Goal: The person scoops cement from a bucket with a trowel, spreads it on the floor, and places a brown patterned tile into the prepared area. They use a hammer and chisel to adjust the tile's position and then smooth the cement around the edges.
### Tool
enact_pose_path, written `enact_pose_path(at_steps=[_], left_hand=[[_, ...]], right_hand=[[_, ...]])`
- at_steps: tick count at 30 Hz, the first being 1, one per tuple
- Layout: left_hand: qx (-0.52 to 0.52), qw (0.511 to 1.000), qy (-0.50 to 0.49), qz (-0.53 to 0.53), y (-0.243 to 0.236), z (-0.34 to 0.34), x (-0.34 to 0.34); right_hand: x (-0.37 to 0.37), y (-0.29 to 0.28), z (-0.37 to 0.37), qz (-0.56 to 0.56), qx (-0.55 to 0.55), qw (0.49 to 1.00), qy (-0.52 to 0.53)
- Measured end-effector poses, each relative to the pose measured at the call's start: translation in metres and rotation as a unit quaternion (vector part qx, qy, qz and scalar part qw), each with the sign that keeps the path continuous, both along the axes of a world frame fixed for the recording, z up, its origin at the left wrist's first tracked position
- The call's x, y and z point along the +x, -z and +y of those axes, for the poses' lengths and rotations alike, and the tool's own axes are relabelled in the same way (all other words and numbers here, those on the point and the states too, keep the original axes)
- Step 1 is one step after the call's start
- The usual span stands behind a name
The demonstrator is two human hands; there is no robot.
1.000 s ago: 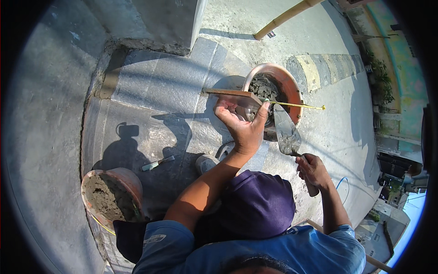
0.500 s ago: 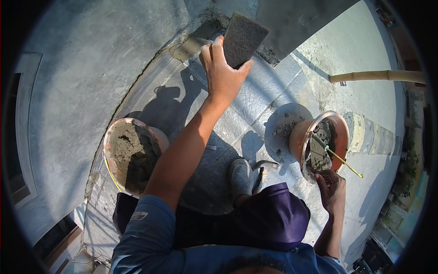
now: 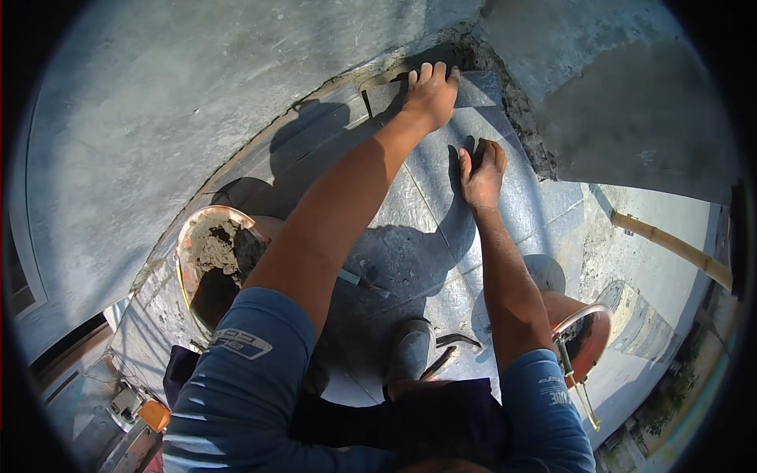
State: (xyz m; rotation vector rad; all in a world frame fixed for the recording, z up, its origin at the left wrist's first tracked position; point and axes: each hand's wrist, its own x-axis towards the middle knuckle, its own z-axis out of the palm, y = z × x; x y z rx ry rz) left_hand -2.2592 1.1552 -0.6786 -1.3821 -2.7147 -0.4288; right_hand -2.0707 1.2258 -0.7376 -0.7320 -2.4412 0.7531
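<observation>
My left hand [image 3: 432, 96] lies over a narrow grey tile piece [image 3: 479, 88] in the far corner, at the foot of the wall. Its fingers stretch across the piece toward the mortar strip behind it. Nearer and to the right, my right hand [image 3: 482, 180] is over the larger grey floor tiles [image 3: 505, 209]. Its thumb stands apart from its slightly bent fingers; the dark patch between them may be shadow. A thin black gap [image 3: 366, 103] shows at the left end of the tile piece.
Mortar fills a bucket [image 3: 187, 264] on my left; another bucket [image 3: 603, 323] stands right, with a green-handled tool [image 3: 564, 359] in it. A hammer [image 3: 459, 340] lies beside my shoe [image 3: 411, 352], a flat tool [image 3: 348, 277] further left. A bamboo pole [image 3: 670, 246] and a concrete block [image 3: 643, 118] are right.
The dark rectangular piece that my left hand held up is no longer raised; that hand now presses down in the corner. My right hand has left the right bucket and moved forward over the tiles.
</observation>
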Motion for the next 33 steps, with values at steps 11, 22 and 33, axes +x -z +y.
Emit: enact_pose_path(at_steps=[11,22,33], left_hand=[[0.061,0.996,-0.06,0.012,0.04,0.013,-0.039],[0.068,0.985,-0.154,0.028,0.061,0.03,-0.042],[0.026,0.979,-0.167,0.112,0.064,0.031,-0.036]], right_hand=[[-0.002,0.023,-0.006,-0.067,0.092,0.993,-0.035],[-0.002,0.024,-0.006,-0.042,0.124,0.989,-0.069],[-0.001,0.02,-0.002,-0.057,0.092,0.992,-0.059]])
